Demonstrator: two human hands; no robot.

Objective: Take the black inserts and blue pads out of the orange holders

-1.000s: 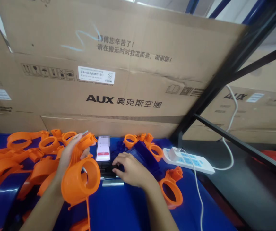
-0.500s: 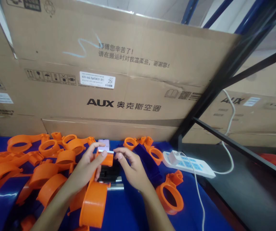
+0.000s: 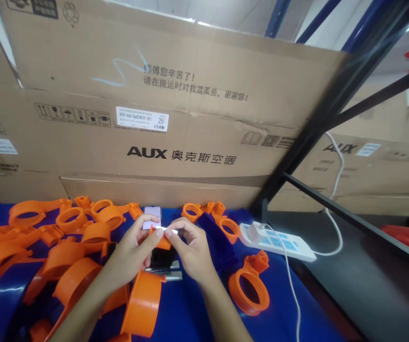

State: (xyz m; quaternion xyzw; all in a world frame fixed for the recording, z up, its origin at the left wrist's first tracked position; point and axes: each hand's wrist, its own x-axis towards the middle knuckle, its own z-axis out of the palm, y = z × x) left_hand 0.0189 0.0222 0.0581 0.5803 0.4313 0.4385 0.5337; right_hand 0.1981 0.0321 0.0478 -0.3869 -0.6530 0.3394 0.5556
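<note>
My left hand (image 3: 136,249) grips the handle end of an orange plastic tape dispenser (image 3: 143,304), whose round ring hangs down below the hand. Along the top edge of its orange head runs a pale toothed blade (image 3: 160,229). Both thumbs press near this strip. My right hand (image 3: 193,247) is closed, its thumb and fingers pinching the blade's right end. The fingers partly hide how the blade sits on the head. Beneath the hands lie a black object (image 3: 160,259) and flat metal strips (image 3: 172,275).
Several orange dispensers (image 3: 29,213) are piled at left on the blue surface (image 3: 283,308); another dispenser (image 3: 249,292) lies at right. A phone (image 3: 152,211) leans behind my hands. A white power strip (image 3: 279,242) with cables stands at right, before a large cardboard box (image 3: 190,128).
My right hand has moved left and closed onto the blade beside my left thumb. The dispenser head has tilted, and its ring has swung slightly to the right.
</note>
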